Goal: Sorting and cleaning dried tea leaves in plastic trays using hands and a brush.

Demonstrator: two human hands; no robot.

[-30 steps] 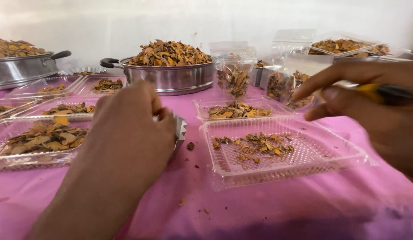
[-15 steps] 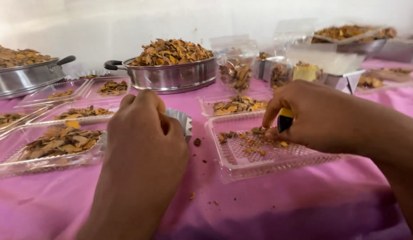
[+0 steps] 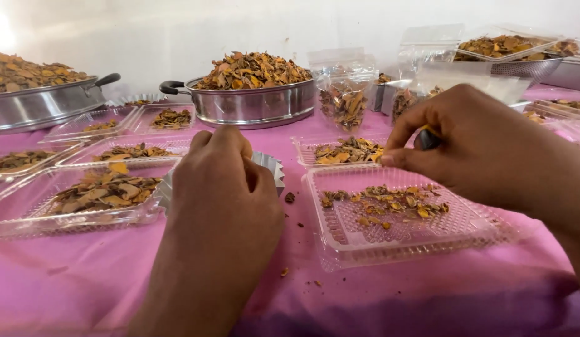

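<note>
Resting on the pink cloth (image 3: pixel 396 293), the left hand (image 3: pixel 224 193) curls around a small pleated foil cup (image 3: pixel 271 170). Beside it, the right hand (image 3: pixel 477 150) is closed on a dark-tipped tool (image 3: pixel 427 138) over a clear tray (image 3: pixel 427 240) of dried chips (image 3: pixel 386 201). Behind stands a heaped steel pan (image 3: pixel 252 106).

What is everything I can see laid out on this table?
Pans: two, steel, heaped with brown-orange chips, at the back.
Trays: about eight, clear plastic, with chips, across the table.
Bags: two or three, clear, part-filled, behind the right trays.
Foil cup: one, silver, pleated, by the left hand.
Crumbs: a few, brown, between the trays.
Cloth: one, pink, covering the table.
Left hand: fist-like, on the foil cup.
Right hand: gripping a yellow-black tool above the near tray.
</note>
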